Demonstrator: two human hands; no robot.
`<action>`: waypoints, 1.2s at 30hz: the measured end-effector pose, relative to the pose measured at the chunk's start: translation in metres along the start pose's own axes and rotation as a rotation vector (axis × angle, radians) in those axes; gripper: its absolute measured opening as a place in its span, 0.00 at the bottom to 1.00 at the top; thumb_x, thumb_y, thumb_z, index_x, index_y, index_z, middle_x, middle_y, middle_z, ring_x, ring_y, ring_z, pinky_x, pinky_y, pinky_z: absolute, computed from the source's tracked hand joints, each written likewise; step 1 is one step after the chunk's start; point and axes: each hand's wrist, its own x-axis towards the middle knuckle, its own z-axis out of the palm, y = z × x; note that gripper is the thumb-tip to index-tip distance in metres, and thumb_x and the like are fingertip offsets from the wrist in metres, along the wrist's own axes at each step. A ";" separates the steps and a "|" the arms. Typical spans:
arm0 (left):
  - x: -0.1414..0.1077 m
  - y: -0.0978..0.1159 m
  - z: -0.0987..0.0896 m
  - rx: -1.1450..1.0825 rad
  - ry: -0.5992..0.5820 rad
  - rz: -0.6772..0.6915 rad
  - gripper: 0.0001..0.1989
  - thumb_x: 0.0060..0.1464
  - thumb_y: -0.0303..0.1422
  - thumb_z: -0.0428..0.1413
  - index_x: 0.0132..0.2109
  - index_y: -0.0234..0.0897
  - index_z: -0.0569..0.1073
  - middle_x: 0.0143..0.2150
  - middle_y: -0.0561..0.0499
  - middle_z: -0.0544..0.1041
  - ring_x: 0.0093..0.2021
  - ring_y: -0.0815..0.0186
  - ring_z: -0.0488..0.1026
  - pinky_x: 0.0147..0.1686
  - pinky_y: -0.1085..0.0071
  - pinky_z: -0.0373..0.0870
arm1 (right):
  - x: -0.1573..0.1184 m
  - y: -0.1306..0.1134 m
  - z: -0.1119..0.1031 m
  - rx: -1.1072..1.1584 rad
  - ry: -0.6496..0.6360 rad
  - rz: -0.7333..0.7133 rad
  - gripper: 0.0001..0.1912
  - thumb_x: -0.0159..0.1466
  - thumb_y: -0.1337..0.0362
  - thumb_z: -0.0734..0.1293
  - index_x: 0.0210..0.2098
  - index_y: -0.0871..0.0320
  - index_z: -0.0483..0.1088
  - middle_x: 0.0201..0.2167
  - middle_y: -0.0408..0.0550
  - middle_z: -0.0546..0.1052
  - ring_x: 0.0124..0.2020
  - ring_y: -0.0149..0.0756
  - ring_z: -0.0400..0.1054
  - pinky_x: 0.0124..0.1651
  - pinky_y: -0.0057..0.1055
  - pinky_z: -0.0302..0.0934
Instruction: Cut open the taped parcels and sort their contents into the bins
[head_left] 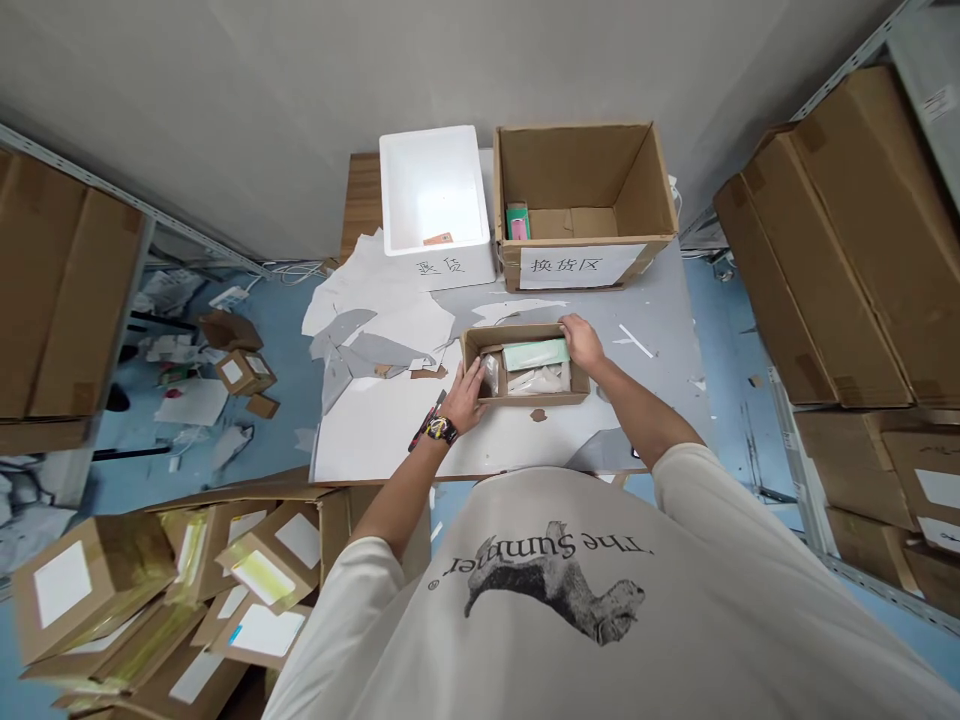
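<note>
We looked down on a grey worktable (660, 395) in a storeroom with a blue floor (731, 320), its top strewn with torn white paper (390, 325). Brown cartons (840, 250) filled metal shelving at 3 o'clock, more brown cartons (60, 290) sat at 9 o'clock, and labelled parcels (112, 600) lay heaped at 7 o'clock.

A small open cardboard box (525, 396) sat near the table's centre, between the person's hands. The left hand (465, 397), with a black-and-yellow watch (441, 430) on its wrist, lay against the box's left side; the right hand (581, 343) rested at its far right corner. Both touched the box, but we could not tell whether they were grasping it or only resting there. Inside lay a pale green package (536, 354), a clear plastic bag (491, 375), and something white (536, 381).

At 12 o'clock stood a large open carton (570, 170) with a green-and-pink packet (517, 222) inside; a white foam box (435, 190) stood at 11 o'clock.
</note>
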 end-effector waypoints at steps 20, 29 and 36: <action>0.004 0.021 0.006 -0.023 0.025 -0.179 0.47 0.57 0.34 0.72 0.81 0.36 0.67 0.86 0.36 0.58 0.89 0.31 0.40 0.84 0.26 0.51 | -0.003 -0.049 0.043 -0.322 -0.328 -0.015 0.29 0.75 0.73 0.60 0.71 0.55 0.75 0.65 0.66 0.80 0.64 0.58 0.70 0.62 0.49 0.70; 0.004 0.021 0.012 -0.055 0.054 -0.171 0.47 0.56 0.33 0.72 0.80 0.37 0.69 0.86 0.37 0.59 0.89 0.31 0.37 0.84 0.26 0.52 | -0.007 -0.036 0.057 -0.414 -0.441 -0.126 0.44 0.68 0.62 0.74 0.82 0.53 0.63 0.72 0.65 0.75 0.70 0.63 0.66 0.78 0.60 0.55; 0.005 0.023 0.011 -0.044 0.029 -0.172 0.48 0.57 0.36 0.73 0.81 0.38 0.67 0.85 0.35 0.60 0.89 0.32 0.41 0.85 0.26 0.46 | -0.002 -0.036 0.081 -0.413 -0.508 -0.040 0.44 0.62 0.62 0.80 0.74 0.55 0.66 0.71 0.68 0.76 0.69 0.61 0.70 0.75 0.59 0.57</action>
